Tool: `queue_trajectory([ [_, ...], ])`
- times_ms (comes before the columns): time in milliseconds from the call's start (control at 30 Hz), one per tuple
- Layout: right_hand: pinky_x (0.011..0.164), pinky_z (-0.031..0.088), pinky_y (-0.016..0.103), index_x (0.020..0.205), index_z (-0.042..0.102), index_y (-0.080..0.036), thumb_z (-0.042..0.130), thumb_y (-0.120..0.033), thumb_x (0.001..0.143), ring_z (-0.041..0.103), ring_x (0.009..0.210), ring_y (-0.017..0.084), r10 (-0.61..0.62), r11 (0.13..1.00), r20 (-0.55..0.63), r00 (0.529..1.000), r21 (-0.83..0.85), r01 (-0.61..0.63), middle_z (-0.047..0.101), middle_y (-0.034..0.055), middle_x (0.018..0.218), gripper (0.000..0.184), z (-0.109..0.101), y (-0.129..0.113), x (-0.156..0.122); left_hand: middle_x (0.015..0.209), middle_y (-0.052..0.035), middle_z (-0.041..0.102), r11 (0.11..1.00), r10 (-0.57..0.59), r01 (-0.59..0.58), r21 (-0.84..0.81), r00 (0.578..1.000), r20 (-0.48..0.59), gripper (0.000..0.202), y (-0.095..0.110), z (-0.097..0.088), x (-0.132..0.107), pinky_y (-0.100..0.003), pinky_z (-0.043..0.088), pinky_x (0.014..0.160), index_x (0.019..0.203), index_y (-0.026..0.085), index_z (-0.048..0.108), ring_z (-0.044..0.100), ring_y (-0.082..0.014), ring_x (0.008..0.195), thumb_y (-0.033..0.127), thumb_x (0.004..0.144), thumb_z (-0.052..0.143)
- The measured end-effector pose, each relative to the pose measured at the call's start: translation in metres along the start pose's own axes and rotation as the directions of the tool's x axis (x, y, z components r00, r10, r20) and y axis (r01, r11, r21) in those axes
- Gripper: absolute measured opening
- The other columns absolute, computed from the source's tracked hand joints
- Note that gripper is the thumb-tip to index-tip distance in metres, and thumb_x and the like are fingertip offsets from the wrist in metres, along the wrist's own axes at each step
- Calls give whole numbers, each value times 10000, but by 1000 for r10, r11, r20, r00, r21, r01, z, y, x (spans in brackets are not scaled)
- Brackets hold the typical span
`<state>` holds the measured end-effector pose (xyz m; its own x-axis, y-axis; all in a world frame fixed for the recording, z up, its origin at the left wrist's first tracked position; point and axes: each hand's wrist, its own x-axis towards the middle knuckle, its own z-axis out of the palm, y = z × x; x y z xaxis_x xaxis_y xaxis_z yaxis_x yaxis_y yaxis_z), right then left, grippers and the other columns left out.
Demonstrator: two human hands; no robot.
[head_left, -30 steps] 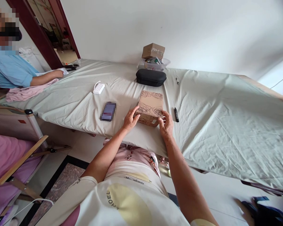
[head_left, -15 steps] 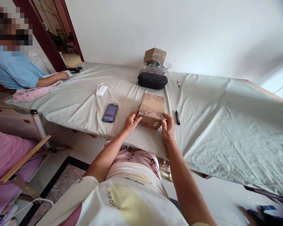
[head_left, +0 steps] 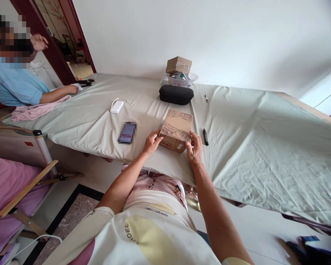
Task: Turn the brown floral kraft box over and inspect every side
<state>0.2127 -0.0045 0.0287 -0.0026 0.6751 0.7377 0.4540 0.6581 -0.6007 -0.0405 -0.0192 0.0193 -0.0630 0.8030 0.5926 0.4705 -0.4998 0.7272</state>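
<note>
A brown cardboard box with black scribbled loops on its top sits near the front edge of the cloth-covered table. My left hand grips its front left corner, thumb towards the front face. On the front right corner, my right hand holds it with curled fingers. To the right of the box lies a black marker. Left of it is a phone with a blurred screen, and a small white device with a strap lies farther back.
Behind the box stand a black zip case, a clear plastic tub and another cardboard box. A small pen lies right of the case. A person in blue sits at the left end. A folding chair stands front left.
The box has turned slightly between my hands, which still hold it. The person at the left has raised one hand beside the head. The whole view has shifted a little.
</note>
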Motion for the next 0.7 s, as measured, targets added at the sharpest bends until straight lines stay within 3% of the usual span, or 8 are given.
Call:
queue_trajectory([
  [200,840,601,445,1325,708,-221,432,-720,1014,615,782,211,-30,996,6,1000,-81,31,625,75,964,650,-1,-2,-1,1278,-124,740,999,11,-11,-31,1000,5,550,3,-1,-2,-374,602,953,1279,227,715,701,-258,1151,673,1035,505],
  [300,911,602,478,1343,697,-234,411,-699,1031,666,906,252,-19,996,-16,1000,-87,17,675,100,1044,628,-1,-1,-2,1316,-135,721,999,6,-5,-50,1000,14,605,6,-1,-3,-349,615,884,1333,220,691,702,-254,1132,704,1014,517],
  [433,993,593,524,1365,677,-256,379,-661,1055,695,1086,296,-7,999,-40,999,-54,5,715,127,1178,590,1,1,-1,1380,-157,689,998,-1,2,-68,1000,3,684,9,-2,-4,-381,609,952,1388,214,658,674,-281,1230,754,1000,497],
  [600,974,604,532,1361,676,-261,414,-644,1050,712,1061,298,6,999,-32,999,-34,-7,733,130,1169,560,2,4,-1,1315,-173,719,996,-12,6,-91,998,-68,773,5,-2,-2,-465,527,1141,1305,185,694,658,-305,1286,815,1012,355],
  [700,997,595,529,1359,672,-257,424,-629,1051,705,1103,300,11,1000,-25,1000,-17,-11,731,132,1204,543,2,7,-1,1306,-177,729,989,-67,59,-132,996,-59,802,3,1,-2,-458,545,1120,1285,173,697,686,-307,1251,849,981,391],
])
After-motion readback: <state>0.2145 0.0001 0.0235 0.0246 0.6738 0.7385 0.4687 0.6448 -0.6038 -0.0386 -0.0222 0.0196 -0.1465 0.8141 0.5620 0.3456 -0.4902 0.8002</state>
